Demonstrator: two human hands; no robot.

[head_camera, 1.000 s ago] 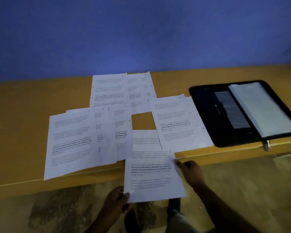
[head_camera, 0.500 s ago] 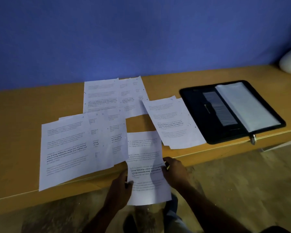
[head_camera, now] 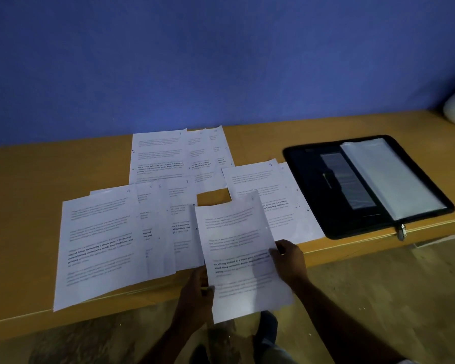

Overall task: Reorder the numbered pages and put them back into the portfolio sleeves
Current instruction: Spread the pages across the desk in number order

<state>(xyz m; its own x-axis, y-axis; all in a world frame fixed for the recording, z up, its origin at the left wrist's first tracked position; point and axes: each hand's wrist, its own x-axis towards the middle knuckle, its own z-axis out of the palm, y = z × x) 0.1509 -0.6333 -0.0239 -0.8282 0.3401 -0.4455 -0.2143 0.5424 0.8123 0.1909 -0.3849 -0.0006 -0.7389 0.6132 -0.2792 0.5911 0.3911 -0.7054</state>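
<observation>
While both hands pinch one page (head_camera: 238, 248) at its side edges, left hand (head_camera: 196, 292) and right hand (head_camera: 289, 261), more pages (head_camera: 103, 243) lie beyond, portfolio (head_camera: 310, 164) further right.

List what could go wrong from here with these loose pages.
The held page, pinched by the left hand and right hand, overlaps the left pile and the page marked 9; sliding it may drag them out of order. The left pile's corner reaches the front edge of the table and might slip off.

pages (head_camera: 103, 240) left of portfolio (head_camera: 313, 185) on table (head_camera: 24, 206)
</observation>
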